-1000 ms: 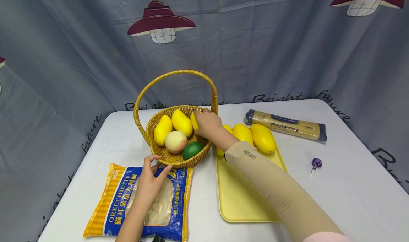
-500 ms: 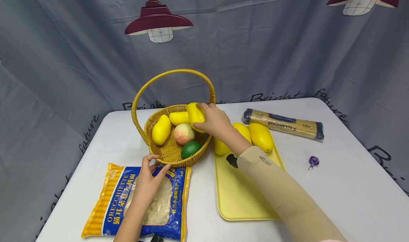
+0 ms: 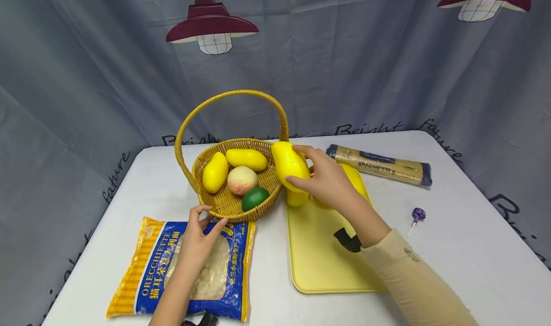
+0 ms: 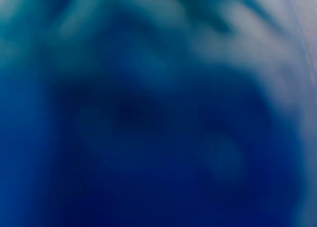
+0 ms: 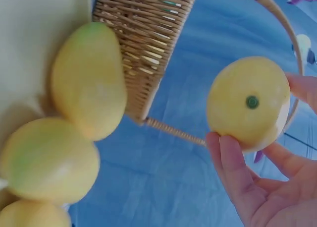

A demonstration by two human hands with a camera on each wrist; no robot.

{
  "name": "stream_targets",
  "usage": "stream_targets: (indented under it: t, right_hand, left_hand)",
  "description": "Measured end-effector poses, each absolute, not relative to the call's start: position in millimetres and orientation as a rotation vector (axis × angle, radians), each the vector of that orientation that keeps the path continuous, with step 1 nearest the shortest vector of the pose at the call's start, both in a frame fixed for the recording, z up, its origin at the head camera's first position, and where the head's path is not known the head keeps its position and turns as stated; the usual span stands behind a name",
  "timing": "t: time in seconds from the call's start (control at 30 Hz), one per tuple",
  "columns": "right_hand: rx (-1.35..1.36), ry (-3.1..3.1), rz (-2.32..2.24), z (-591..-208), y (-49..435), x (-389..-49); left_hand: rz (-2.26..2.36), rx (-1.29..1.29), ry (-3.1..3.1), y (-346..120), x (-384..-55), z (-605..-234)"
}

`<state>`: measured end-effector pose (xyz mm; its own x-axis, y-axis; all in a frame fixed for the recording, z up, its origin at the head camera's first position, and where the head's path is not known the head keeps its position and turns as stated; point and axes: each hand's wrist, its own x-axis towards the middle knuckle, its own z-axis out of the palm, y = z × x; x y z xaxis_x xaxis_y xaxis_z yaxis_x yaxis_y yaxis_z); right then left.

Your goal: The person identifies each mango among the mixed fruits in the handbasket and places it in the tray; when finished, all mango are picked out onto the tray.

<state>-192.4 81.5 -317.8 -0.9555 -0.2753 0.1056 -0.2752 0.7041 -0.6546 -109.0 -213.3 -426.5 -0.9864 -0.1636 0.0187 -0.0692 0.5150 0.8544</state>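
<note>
My right hand holds a yellow mango in the air at the right side of the wicker basket, over the tray's far left corner. In the right wrist view, thumb and fingers surround this mango, its green stem spot facing the camera. Inside the basket lie two mangoes, one upright and one lying across, a peach and a dark green oval fruit. With bent fingers, my left hand grips the basket's near rim. The left wrist view is a blue blur.
A yellow tray bears several mangoes, partly hidden by my right hand. Under my left arm lies a blue bag of orecchiette. A spaghetti pack lies at the back right, with a purple lollipop nearer.
My right hand has lifted a mango out of the basket and carried it right. One remaining mango now lies crosswise, and the peach has rolled. The left hand stays at the rim.
</note>
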Motion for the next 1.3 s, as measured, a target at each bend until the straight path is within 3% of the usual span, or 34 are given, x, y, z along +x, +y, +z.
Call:
stream_targets:
  t: [0.53,1.3]
  right_hand:
    - [-0.4,2.545,-1.186,-376,133,-135]
    - [-0.409,2.547,-0.979,-394,116,-141]
  left_hand:
    - [-1.517,0.202,-2.645,-214,-111,-424]
    - [-1.519,0.194,-2.635,-214,-110,-426]
